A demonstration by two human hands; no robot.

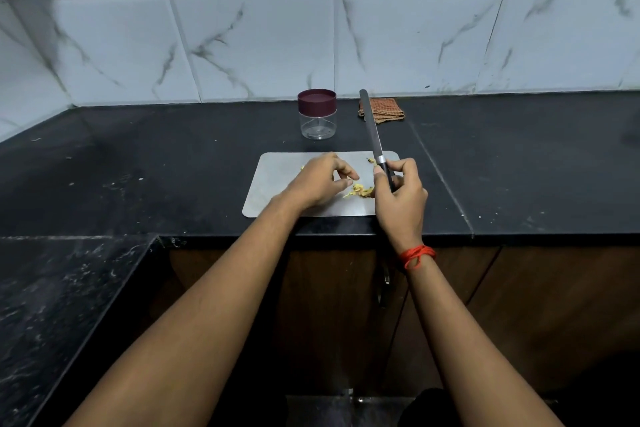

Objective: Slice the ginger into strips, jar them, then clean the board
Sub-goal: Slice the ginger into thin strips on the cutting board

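A grey cutting board lies on the black counter near its front edge. A small pile of yellow ginger strips sits on the board between my hands, with one stray bit farther back. My left hand hovers over the board with loosely curled fingers and holds nothing. My right hand grips the black handle of a knife, whose blade points up and away. A clear jar with a maroon lid on it stands behind the board.
A folded checked cloth lies by the tiled wall, behind the knife tip. The black counter stretches to both sides, with a seam right of the board. A lower dark slab sits at the left.
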